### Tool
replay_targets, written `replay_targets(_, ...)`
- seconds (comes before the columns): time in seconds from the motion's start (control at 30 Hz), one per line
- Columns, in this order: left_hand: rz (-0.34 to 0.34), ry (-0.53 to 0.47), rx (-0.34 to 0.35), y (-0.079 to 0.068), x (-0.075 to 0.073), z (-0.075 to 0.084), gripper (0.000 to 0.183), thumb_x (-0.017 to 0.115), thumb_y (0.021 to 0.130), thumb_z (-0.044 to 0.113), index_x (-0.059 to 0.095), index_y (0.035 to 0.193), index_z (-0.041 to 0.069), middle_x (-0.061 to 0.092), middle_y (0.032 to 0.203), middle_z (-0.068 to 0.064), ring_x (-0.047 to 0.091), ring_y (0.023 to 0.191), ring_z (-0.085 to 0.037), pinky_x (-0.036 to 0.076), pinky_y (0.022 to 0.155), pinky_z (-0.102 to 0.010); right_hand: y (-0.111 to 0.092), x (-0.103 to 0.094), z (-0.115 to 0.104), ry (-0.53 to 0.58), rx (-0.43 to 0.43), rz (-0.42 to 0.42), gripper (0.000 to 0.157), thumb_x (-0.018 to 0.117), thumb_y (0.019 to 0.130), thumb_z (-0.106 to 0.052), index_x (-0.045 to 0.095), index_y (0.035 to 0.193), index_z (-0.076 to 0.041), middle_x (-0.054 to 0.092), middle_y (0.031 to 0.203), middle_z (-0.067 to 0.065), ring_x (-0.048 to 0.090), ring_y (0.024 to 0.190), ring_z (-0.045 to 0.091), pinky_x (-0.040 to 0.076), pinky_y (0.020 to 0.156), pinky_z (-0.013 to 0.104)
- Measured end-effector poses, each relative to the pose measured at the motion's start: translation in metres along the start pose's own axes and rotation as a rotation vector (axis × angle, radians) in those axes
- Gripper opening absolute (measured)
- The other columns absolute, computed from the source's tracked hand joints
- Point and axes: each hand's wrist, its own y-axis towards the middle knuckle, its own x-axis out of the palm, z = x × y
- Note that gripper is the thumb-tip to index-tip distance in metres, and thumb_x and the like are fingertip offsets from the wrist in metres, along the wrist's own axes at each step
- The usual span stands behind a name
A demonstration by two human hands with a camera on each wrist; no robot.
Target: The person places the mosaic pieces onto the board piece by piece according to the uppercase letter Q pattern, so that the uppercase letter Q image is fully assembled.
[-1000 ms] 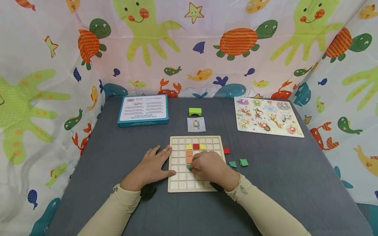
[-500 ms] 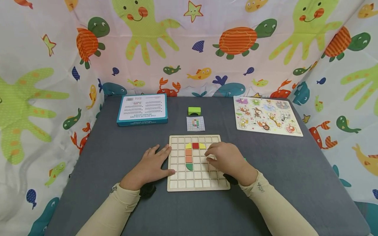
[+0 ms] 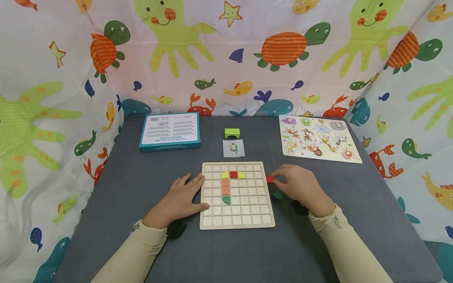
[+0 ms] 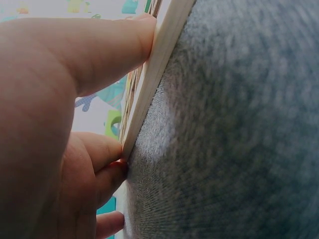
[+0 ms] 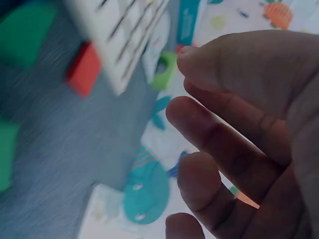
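A wooden grid board [image 3: 251,209] lies on the table, bearing yellow, red, orange and green tiles in some cells. At its left edge my left hand [image 3: 177,204] rests with fingers spread, thumb [image 4: 119,47] on the rim. Off the right edge, my right hand [image 3: 302,188] hovers by a loose red tile [image 3: 270,179], thumb and fingers loosely bent. The right wrist view shows a gap between thumb and fingers with nothing in it, and the red tile [image 5: 84,69] apart from them on the cloth. Green tiles [image 3: 278,195] are partly hidden under that hand.
Behind the board lie a small pattern card [image 3: 233,148] and a green arched block [image 3: 232,132]. A blue box [image 3: 170,131] sits at back left, an animal puzzle board [image 3: 320,139] at back right. Printed curtains [image 3: 226,47] enclose the table's far side and flanks.
My right hand has left the green quarter-round tile in the grid and moved right, off the board, to the loose red tile. The left hand has stayed at the board's edge.
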Motion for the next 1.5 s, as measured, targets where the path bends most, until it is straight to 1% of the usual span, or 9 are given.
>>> replay_targets(0.17,-0.003,-0.004,-0.006,0.000,0.001,0.000,0.101,0.071,0.096,0.063,0.026,0.171,0.012,0.024,0.175,-0.006,0.016,0.160,-0.045,0.011,0.124,-0.068,-0.006,0.008,0.020,0.028,0.093,-0.073,0.014,0.081,0.094,-0.020,0.086,0.106,-0.015,0.076,0.114,0.005,0.073,0.096,0.024,0.061,0.078,0.049)
replay_targets(0.23,-0.001,-0.006,-0.007,-0.001,0.001,0.000,0.102,0.071,0.096,0.063,0.027,0.171,0.012,0.024,0.175,-0.006,0.016,0.160,-0.046,0.012,0.124,-0.069,-0.011,0.010,0.025,0.038,0.118,-0.104,0.015,0.080,0.094,-0.022,0.085,0.106,-0.016,0.076,0.115,0.006,0.073,0.098,0.026,0.060,0.081,0.052)
replay_targets(0.37,-0.007,-0.006,-0.004,-0.001,0.000,0.001,0.102,0.071,0.096,0.064,0.026,0.171,0.011,0.023,0.175,-0.007,0.016,0.160,-0.046,0.011,0.124,-0.069,-0.025,0.015,0.033,0.037,0.126,-0.146,0.023,0.081,0.089,-0.026,0.085,0.109,-0.016,0.076,0.114,0.005,0.072,0.101,0.028,0.059,0.084,0.055)
replay_targets(0.53,-0.002,-0.002,0.001,0.000,-0.001,0.000,0.101,0.072,0.096,0.062,0.026,0.171,0.011,0.024,0.175,-0.007,0.016,0.159,-0.046,0.011,0.124,-0.069,-0.038,0.014,0.039,0.034,0.122,-0.180,0.035,0.085,0.084,-0.024,0.083,0.116,-0.011,0.075,0.114,0.006,0.070,0.099,0.026,0.059,0.086,0.055)
replay_targets(0.67,-0.002,0.007,-0.005,0.001,-0.001,-0.001,0.102,0.071,0.095,0.064,0.026,0.171,0.011,0.023,0.175,-0.007,0.016,0.160,-0.046,0.011,0.124,-0.069,-0.042,0.011,0.040,0.036,0.129,-0.193,0.035,0.085,0.083,-0.018,0.082,0.117,-0.009,0.074,0.113,0.006,0.069,0.096,0.024,0.059,0.083,0.053)
replay_targets(0.87,-0.014,0.010,-0.011,0.002,0.000,-0.001,0.103,0.070,0.095,0.066,0.025,0.171,0.013,0.022,0.176,-0.006,0.015,0.160,-0.045,0.011,0.125,-0.068,-0.044,0.008,0.039,0.036,0.136,-0.179,0.024,0.084,0.087,-0.017,0.084,0.110,-0.011,0.075,0.107,0.003,0.070,0.093,0.023,0.059,0.079,0.051)
replay_targets(1.07,-0.010,0.003,-0.009,0.002,0.001,-0.001,0.104,0.071,0.095,0.065,0.024,0.171,0.012,0.022,0.176,-0.006,0.014,0.160,-0.045,0.010,0.125,-0.068,-0.041,0.005,0.033,0.033,0.126,-0.133,0.023,0.084,0.087,-0.019,0.084,0.108,-0.011,0.075,0.104,0.002,0.069,0.090,0.021,0.059,0.078,0.051)
replay_targets(1.3,-0.013,0.007,-0.017,0.002,0.000,0.000,0.104,0.070,0.095,0.067,0.024,0.171,0.013,0.021,0.176,-0.005,0.014,0.161,-0.044,0.010,0.125,-0.067,-0.031,0.003,0.020,0.006,0.057,-0.086,0.021,0.085,0.087,-0.021,0.085,0.106,-0.014,0.076,0.103,0.001,0.069,0.088,0.020,0.060,0.075,0.047)
replay_targets(1.5,-0.019,0.011,-0.014,0.002,0.000,-0.001,0.105,0.069,0.095,0.067,0.023,0.171,0.013,0.021,0.176,-0.005,0.014,0.161,-0.044,0.010,0.125,-0.067,-0.022,0.003,0.001,0.001,0.004,-0.052,0.022,0.087,0.086,-0.022,0.085,0.106,-0.013,0.077,0.105,0.002,0.070,0.091,0.021,0.060,0.077,0.046)
